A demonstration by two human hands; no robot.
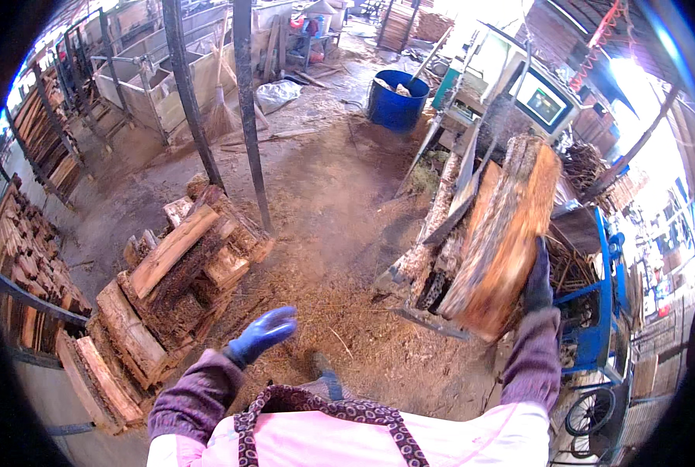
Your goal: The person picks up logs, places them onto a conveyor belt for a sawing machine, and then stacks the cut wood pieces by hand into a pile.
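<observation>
Touching the right-hand edge of the large wood slab (pixel 499 241), the right hand (pixel 540 280) wears a dark glove. The fingers are partly hidden and blurred; whether the hand clasps the slab or only presses it cannot be told. The slab is located to the person's right, tilted, with its lower end toward the person. Rough bark-edged boards (pixel 438 226) adjoin its left side. A machine with a screen (pixel 543 102) is positioned beyond its upper end.

The left hand (pixel 265 335), in a blue glove, is empty, with fingers extended, above the debris-covered floor (pixel 324 288). A wood pile (pixel 180 257) is nearest to it, at the left. A blue bin (pixel 398 99) stands farther forward. A blue metal frame (pixel 601 300) is located right of the slab.
</observation>
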